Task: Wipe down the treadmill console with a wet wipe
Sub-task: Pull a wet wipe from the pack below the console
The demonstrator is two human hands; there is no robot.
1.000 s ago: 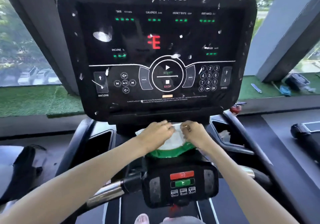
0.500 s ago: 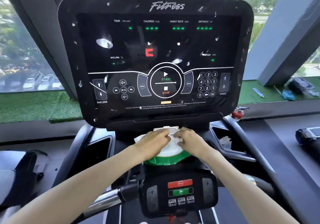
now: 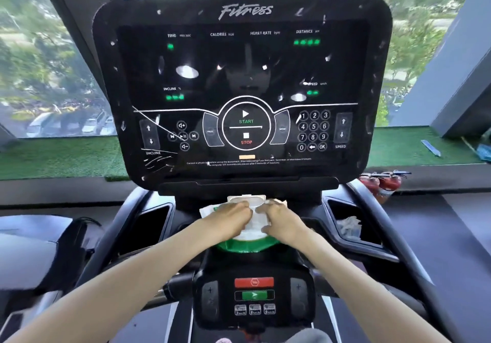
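Wipe pack (image 3: 248, 239) sits lower centre, flip lid (image 3: 247, 199) open. Left hand (image 3: 230, 216) and right hand (image 3: 282, 220) fingers are curled on the wet wipe (image 3: 254, 221). Risk: several sheets dragged out. Console (image 3: 243, 87) unwiped.

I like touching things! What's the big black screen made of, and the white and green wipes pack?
Big black treadmill console: glossy hard plastic or glass, probably; it mirrors lights. White and green wipes pack: soft plastic film, it seems, crinkled under both hands, with a stiff white flip lid.
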